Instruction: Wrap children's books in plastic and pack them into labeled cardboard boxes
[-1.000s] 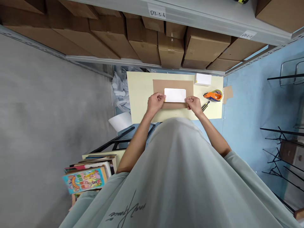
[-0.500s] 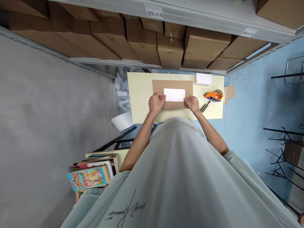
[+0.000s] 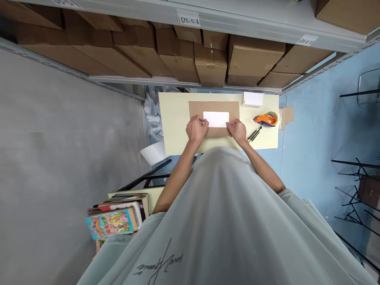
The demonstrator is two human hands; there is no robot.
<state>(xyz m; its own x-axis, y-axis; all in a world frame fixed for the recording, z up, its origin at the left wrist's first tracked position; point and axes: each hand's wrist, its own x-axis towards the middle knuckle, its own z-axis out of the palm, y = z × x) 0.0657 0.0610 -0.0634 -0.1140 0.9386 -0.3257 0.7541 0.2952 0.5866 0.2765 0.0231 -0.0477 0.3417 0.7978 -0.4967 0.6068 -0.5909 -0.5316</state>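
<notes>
A flat white rectangular card with rounded corners lies over a brown cardboard piece on the pale yellow table. My left hand is closed in a pinch at the card's left end, its fingertips overlapping the edge. At the lower right corner, the thumb and fingers of my right hand pinch the card too. Both hands rest over the cardboard's near part. Whether the card is stuck down or slightly raised cannot be made out.
To the right are an orange tape dispenser, utility knives and a white box. A shelf of cardboard boxes overhangs the table's far side. Books are stacked at lower left, near a white bin.
My left hand has edged right, with its fingers further over the card's end. The right hand keeps its pinch at the right corner. The whole view has shifted slightly.
</notes>
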